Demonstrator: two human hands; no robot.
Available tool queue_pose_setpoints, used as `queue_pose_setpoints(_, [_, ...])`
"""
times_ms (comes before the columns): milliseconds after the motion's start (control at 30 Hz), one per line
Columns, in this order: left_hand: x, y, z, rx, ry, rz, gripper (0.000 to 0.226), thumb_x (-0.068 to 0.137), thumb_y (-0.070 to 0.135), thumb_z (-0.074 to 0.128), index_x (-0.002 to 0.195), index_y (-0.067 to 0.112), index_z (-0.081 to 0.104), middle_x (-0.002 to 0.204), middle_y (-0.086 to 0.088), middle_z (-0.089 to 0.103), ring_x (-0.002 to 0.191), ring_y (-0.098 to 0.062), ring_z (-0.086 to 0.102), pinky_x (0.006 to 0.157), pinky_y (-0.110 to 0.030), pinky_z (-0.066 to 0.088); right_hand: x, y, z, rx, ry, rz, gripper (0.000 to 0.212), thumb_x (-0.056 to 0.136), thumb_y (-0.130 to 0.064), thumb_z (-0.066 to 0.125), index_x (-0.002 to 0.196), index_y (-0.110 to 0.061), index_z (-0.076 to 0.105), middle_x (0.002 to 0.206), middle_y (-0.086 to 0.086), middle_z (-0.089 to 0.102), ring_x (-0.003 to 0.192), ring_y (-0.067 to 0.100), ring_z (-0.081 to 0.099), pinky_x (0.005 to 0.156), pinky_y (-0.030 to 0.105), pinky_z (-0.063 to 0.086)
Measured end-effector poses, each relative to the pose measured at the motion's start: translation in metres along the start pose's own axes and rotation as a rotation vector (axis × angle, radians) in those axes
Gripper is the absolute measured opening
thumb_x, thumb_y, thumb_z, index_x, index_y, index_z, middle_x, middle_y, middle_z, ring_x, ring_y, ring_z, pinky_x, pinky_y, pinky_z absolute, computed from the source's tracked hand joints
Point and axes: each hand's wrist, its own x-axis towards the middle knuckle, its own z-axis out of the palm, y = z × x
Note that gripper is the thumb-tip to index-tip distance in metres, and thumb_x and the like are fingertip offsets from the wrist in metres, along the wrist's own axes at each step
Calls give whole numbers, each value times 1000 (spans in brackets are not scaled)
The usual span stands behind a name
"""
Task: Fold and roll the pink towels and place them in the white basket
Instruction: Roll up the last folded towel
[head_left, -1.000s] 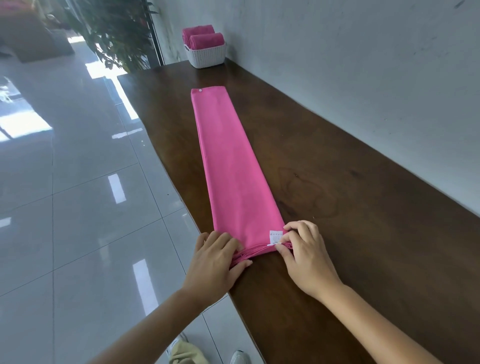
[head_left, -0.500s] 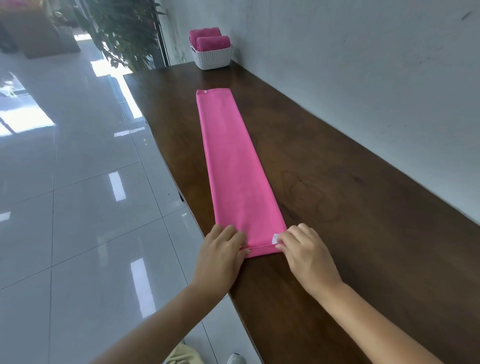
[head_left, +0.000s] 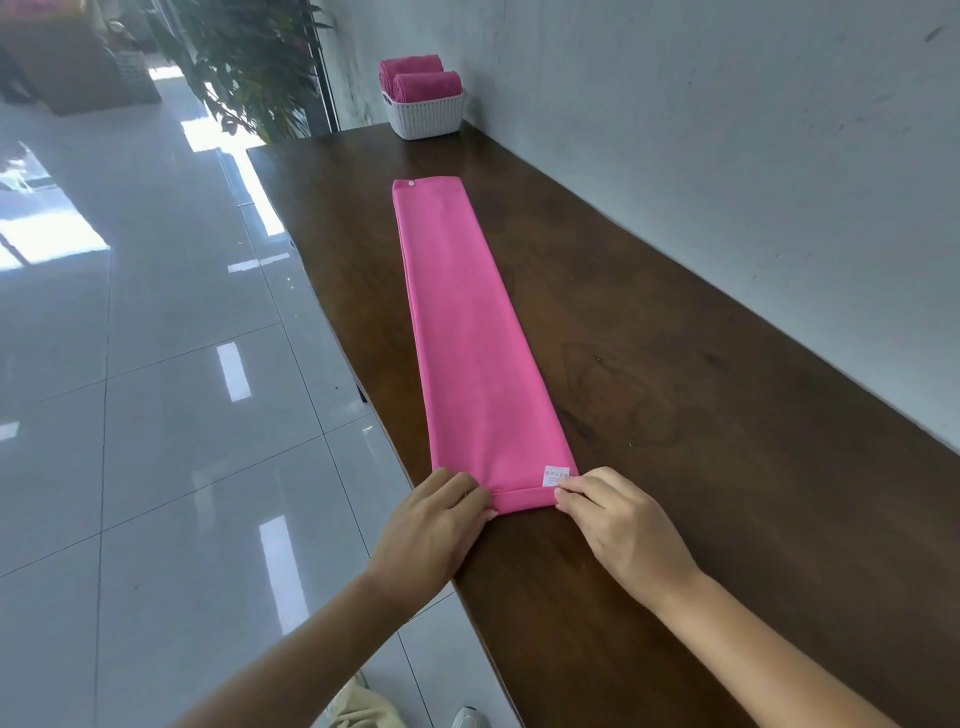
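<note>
Pink towel (head_left: 467, 338), folded into a long strip, lies along the desk's (head_left: 701, 467) left edge. The left hand (head_left: 431, 525) and right hand (head_left: 618, 525) pinch its near corners.

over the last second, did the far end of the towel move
No, the far end of the towel keeps the same gap from the basket.

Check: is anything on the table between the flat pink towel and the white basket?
Nothing visible does. Bare table lies between the far end of the pink towel and the white basket. Two rolled towels already sit in the basket and fill much of its top.
</note>
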Motion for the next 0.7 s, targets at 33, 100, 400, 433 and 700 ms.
queue_pose_setpoints(33, [-2, -2, 0, -13, 7, -20, 22, 104, 32, 55, 97, 18, 70, 95, 6, 64, 85, -14, 56, 76, -25, 52, 0, 1, 1, 1, 3, -4, 30, 81, -20, 82, 109, -12, 78, 107, 3, 74, 102, 14, 69, 85, 29, 61])
queue_pose_setpoints(100, [-7, -8, 2, -37, 32, -41, 20, 102, 34, 60, 99, 18, 72, 98, 7, 65, 87, -14, 57, 78, -25, 51, 0, 2, 1, 5, 14, 0, 28, 84, -21, 79, 110, -12, 77, 109, 3, 73, 103, 15, 68, 85, 30, 61])
queue_pose_setpoints(400, [-9, -9, 3, -208, 73, -298, 29, 95, 45, 64, 95, 18, 74, 97, 11, 54, 83, -1, 51, 79, -9, 44, 13, -3, 6, 82, 6, 185, 18, 95, -26, 64, 106, -15, 73, 106, -4, 67, 99, 11, 62, 84, 26, 58])
queue_pose_setpoints(433, [-6, -7, 1, -226, 58, -343, 29, 95, 47, 64, 93, 19, 73, 95, 14, 53, 81, 0, 50, 77, -9, 43, 15, -4, 6, 119, -16, 254, 16, 94, -25, 66, 106, -16, 71, 107, -6, 64, 98, 10, 59, 84, 24, 57])
queue_pose_setpoints(700, [11, 0, -12, -304, -25, -739, 24, 83, 52, 76, 75, 30, 68, 77, 18, 56, 71, -2, 55, 62, -13, 40, 44, 0, -2, 198, -177, 548, 16, 99, -46, 57, 96, -31, 61, 101, -14, 59, 97, 5, 51, 78, 19, 42])
